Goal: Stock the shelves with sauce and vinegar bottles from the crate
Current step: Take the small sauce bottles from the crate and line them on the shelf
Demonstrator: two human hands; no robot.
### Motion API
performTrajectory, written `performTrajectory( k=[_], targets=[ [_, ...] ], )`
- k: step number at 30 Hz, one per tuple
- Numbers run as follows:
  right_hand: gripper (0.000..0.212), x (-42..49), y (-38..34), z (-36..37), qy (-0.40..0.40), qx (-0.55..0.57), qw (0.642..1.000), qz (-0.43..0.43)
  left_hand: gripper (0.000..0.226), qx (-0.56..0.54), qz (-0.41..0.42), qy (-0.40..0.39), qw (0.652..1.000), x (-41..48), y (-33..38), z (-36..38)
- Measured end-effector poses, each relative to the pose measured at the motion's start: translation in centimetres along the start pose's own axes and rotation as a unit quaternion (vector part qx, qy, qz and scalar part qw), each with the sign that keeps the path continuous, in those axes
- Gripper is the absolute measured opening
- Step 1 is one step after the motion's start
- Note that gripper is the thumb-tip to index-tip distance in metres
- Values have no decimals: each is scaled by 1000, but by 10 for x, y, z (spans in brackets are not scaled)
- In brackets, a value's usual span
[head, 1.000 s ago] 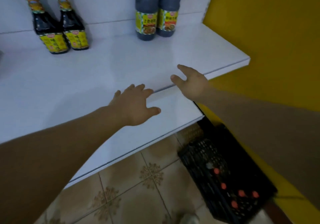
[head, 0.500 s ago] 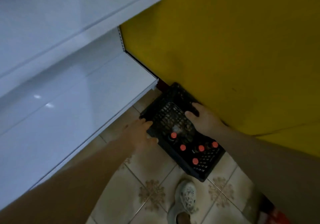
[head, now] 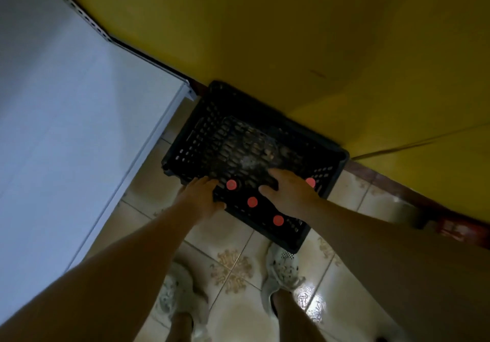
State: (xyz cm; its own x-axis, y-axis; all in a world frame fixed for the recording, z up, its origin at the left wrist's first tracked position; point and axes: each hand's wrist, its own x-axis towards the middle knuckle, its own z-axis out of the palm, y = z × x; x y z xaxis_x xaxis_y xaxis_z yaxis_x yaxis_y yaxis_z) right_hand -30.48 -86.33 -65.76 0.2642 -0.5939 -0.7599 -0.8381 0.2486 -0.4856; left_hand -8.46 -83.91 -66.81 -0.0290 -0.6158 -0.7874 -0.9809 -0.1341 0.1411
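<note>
A black plastic crate (head: 201, 132) stands on the tiled floor against the yellow wall. Dark bottles stand in its near half, seen from above as red caps (head: 252, 201); several caps show. My left hand (head: 201, 198) reaches over the crate's near-left rim with straight fingers, just left of one red-capped bottle (head: 231, 184), and holds nothing. My right hand (head: 287, 190) is spread over the bottles between two caps and covers what lies under its palm. The white lower shelf (head: 79, 129) fills the left side and carries no bottles where visible.
The yellow wall (head: 318, 50) rises directly behind the crate. My two feet in pale shoes (head: 281, 270) stand on the patterned floor tiles (head: 233, 265) just in front of the crate. The shelf's front edge (head: 148, 143) runs close to the crate's left side.
The view has swung from the upper shelf down to the floor. Both hands have dropped from the shelf edge to the crate and now sit over the bottles.
</note>
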Motion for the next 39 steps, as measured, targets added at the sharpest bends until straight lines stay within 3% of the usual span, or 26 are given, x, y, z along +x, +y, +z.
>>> performTrajectory(
  k=[4,11,16,21,26,31,35,39],
  targets=[
    [67,26,1,29,4,37,999,26,63,85,15,-23,996,36,-6,4],
    [61,91,-19,77,0,29,999,35,61,129,47,-64,988,99,-30,16],
    [47,139,-27,107,-44,-83,995,15,61,122,80,-91,985,127,-53,30],
    [33,147,-26,115,8,-125,992,15,61,49,92,-72,992,127,-61,35],
    [33,91,-40,77,81,-23,996,7,87,-26,102,-77,991,97,-69,16],
    [33,-11,-93,14,169,116,978,-50,102,-138,135,-59,979,28,-59,-25],
    [34,-109,-158,-57,234,224,937,-133,105,-369,206,-42,905,-60,-43,-82],
    [23,-212,-225,-127,349,301,868,-185,101,-429,277,-1,860,-168,-21,-162]
  ],
)
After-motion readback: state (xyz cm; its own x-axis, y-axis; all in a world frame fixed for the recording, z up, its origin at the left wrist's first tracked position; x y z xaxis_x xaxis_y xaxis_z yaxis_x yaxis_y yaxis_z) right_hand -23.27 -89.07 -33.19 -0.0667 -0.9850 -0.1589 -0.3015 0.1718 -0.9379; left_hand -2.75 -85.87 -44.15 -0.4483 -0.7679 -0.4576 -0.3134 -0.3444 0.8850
